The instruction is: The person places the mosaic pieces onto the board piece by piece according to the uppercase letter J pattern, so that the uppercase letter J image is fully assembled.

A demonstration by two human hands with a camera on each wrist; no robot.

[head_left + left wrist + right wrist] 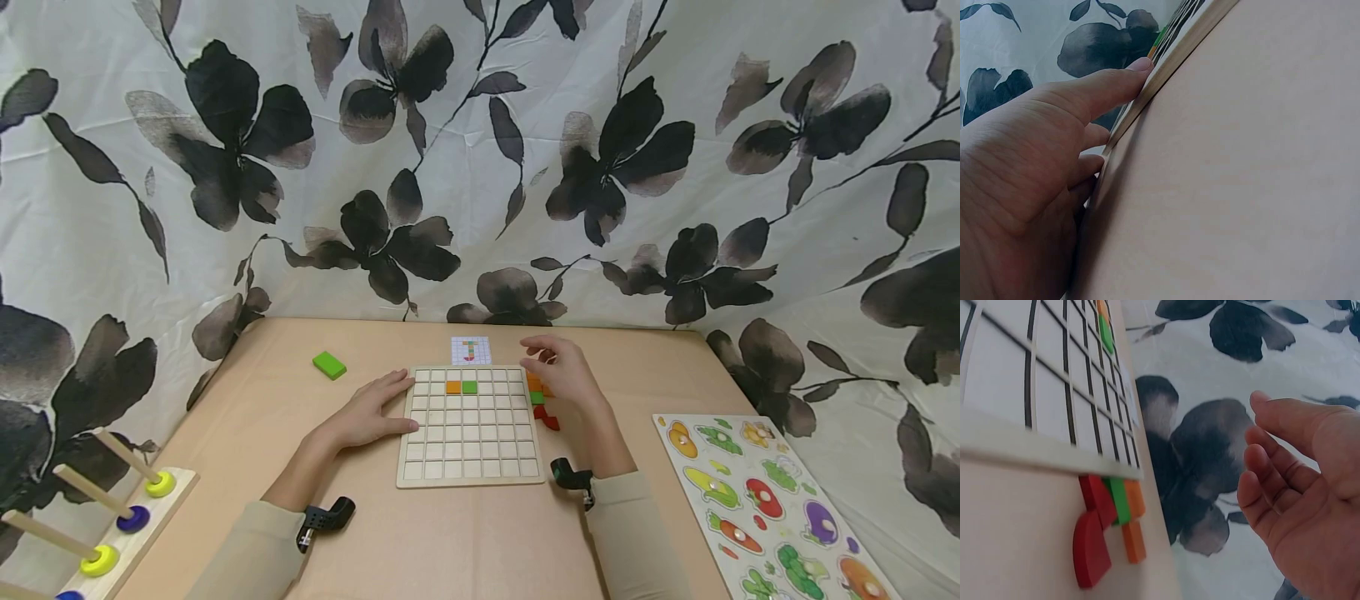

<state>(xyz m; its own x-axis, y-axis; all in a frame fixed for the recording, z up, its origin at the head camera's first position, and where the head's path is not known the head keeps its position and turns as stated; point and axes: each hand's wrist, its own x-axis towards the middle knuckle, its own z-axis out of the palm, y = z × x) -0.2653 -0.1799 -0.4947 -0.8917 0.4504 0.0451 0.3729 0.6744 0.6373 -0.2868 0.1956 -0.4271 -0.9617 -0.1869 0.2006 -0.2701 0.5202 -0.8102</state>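
Note:
A wooden grid board (471, 482) with white squares lies in front of me. One orange square (453, 387) and one green square (469, 387) sit side by side in its upper part. At the board's left edge rests my left hand (373, 412), its thumb touching the rim in the left wrist view. My right hand (1300, 481) hovers past the upper right corner, fingers loosely bent with nothing between them. Below it, beside the right edge, lie red pieces (1092, 550), a green piece (1119, 501) and orange pieces (1134, 540).
A small pattern card (470, 350) lies behind the board. To the left are a green block (329, 365) and a wooden peg stand (161, 521) with yellow and blue rings. A vegetable picture board (738, 479) lies at the right, and a floral cloth (480, 167) hangs behind the table.

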